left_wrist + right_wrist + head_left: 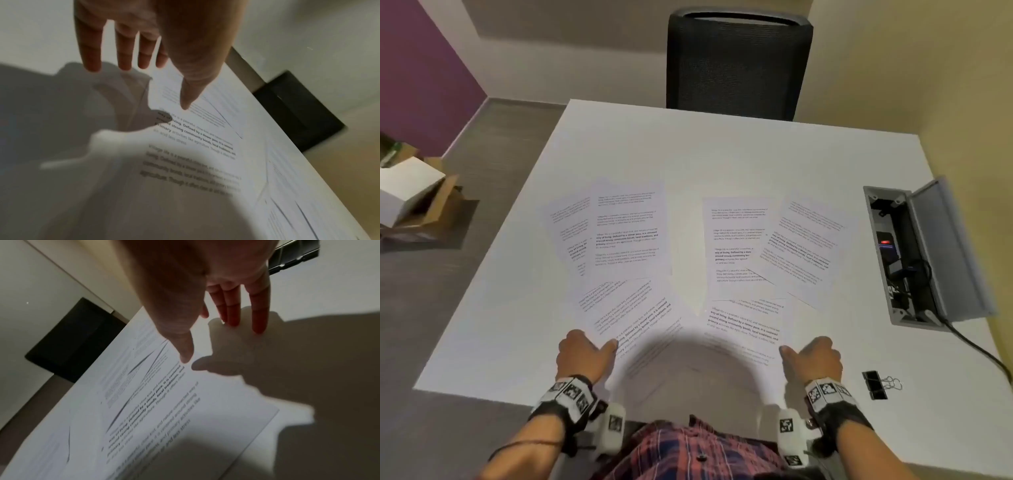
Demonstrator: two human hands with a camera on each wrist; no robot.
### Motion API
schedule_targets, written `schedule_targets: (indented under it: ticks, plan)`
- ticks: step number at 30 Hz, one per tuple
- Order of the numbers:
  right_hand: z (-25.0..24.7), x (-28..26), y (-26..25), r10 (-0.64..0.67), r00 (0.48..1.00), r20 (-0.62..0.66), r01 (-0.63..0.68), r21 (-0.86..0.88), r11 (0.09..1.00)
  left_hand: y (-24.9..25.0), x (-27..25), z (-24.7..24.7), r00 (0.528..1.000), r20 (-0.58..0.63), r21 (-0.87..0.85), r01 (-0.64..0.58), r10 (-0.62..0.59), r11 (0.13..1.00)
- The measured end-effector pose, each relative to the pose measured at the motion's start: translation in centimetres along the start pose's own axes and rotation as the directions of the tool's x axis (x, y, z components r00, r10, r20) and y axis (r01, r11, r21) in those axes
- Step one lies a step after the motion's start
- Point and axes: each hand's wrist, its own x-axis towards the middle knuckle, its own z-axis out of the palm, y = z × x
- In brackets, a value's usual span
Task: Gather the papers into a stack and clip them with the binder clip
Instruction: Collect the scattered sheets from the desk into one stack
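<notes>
Several printed sheets (pixel 630 233) lie spread over the white table (pixel 722 154), some overlapping. My left hand (pixel 582 353) hovers at the left edge of the near left sheet (pixel 195 146), fingers straight, thumb (pixel 189 91) over the paper, holding nothing. On the other side, my right hand (pixel 815 356) hovers at the right edge of the near right sheet (pixel 164 410), fingers (pixel 259 313) extended, thumb near the paper's edge, also empty. A black binder clip (pixel 876 385) with silver handles lies on the table just right of my right hand.
An open grey cable box (pixel 914 253) with a power strip is set into the table at right; its black cord (pixel 976 346) runs toward the near edge. A black chair (pixel 736 65) stands behind the table. Cardboard boxes (pixel 414 202) sit on the floor at left.
</notes>
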Motion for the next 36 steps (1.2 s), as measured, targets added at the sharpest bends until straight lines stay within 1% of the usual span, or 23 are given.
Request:
schedule_targets:
  ticks: [2, 3, 4, 6, 8, 10, 16, 19, 21, 23, 25, 27, 28, 30, 32, 34, 36]
  plan:
    - [0.5, -0.2, -1.0, 0.051, 0.999, -0.001, -0.051, -0.034, 0.998, 0.7, -0.1, 0.4, 0.983, -0.065, -0.072, 0.168, -0.172, 0.983]
    - [0.7, -0.3, -1.6, 0.071, 0.997, 0.008, -0.071, -0.038, 0.997, 1.3, -0.5, 0.5, 0.973, -0.063, -0.084, 0.219, -0.224, 0.972]
    - [1.1, -0.2, -2.1, 0.087, 0.996, 0.002, -0.086, -0.034, 0.996, 1.9, -0.8, 0.8, 0.967, -0.068, -0.081, 0.241, -0.246, 0.967]
    - [2.1, -0.6, -2.6, 0.104, 0.995, -0.003, -0.104, -0.058, 0.993, 2.4, -1.4, 1.6, 0.964, -0.072, -0.077, 0.251, -0.257, 0.965]
    - [2.9, -0.6, -2.7, 0.095, 0.995, -0.022, -0.097, -0.087, 0.992, 2.6, -1.7, 2.2, 0.964, -0.095, -0.078, 0.243, -0.249, 0.967]
    - [3.4, -0.8, -2.8, 0.092, 0.995, -0.04, -0.094, -0.07, 0.993, 2.8, -2.0, 2.7, 0.964, -0.101, -0.101, 0.235, -0.245, 0.967]
    - [4.0, -1.3, -3.0, 0.075, 0.996, -0.053, -0.074, 0.022, 0.997, 3.6, -1.8, 3.0, 0.961, -0.093, -0.224, 0.233, -0.259, 0.946]
    - [4.0, -1.5, -3.2, 0.072, 0.997, -0.012, -0.07, 0.074, 0.995, 4.0, -1.6, 3.0, 0.954, -0.061, -0.281, 0.265, -0.292, 0.922]
    - [4.0, -1.6, -3.0, 0.068, 0.997, 0.022, -0.071, 0.138, 0.988, 4.0, -1.5, 2.9, 0.952, -0.038, -0.357, 0.27, -0.303, 0.894]
    - [4.0, -1.5, -2.5, 0.063, 0.997, 0.035, -0.07, 0.247, 0.967, 3.5, -1.6, 2.7, 0.953, -0.006, -0.428, 0.271, -0.303, 0.862]
    - [4.0, -1.2, -1.7, 0.033, 0.998, 0.045, -0.048, 0.377, 0.925, 2.5, -1.5, 2.8, 0.955, 0.02, -0.491, 0.267, -0.296, 0.829]
    - [4.0, -0.5, -0.6, -0.013, 0.996, 0.084, -0.03, 0.488, 0.872, 1.7, -1.7, 2.5, 0.96, 0.054, -0.576, 0.255, -0.274, 0.777]
    - [3.9, -0.3, -0.2, -0.041, 0.993, 0.111, -0.024, 0.524, 0.851, 1.2, -1.7, 2.3, 0.973, 0.049, -0.624, 0.207, -0.227, 0.753]
    - [3.3, -0.1, 0.6, -0.11, 0.98, 0.166, -0.005, 0.573, 0.82, 0.6, -1.7, 1.4, 0.993, 0.043, -0.649, 0.113, -0.112, 0.753]
    - [2.3, -0.1, 1.3, -0.164, 0.962, 0.22, -0.005, 0.614, 0.789, -0.1, -1.6, 0.6, 0.999, 0.032, -0.643, 0.037, -0.022, 0.765]
    - [1.5, -0.4, 1.9, -0.219, 0.935, 0.279, -0.022, 0.66, 0.751, -1.1, -1.6, -0.4, 0.999, 0.041, -0.661, 0.012, 0.02, 0.75]
    - [0.8, -0.9, 2.3, -0.279, 0.901, 0.331, -0.025, 0.682, 0.731, -1.9, -1.6, -1.4, 0.998, 0.046, -0.661, -0.006, 0.048, 0.751]
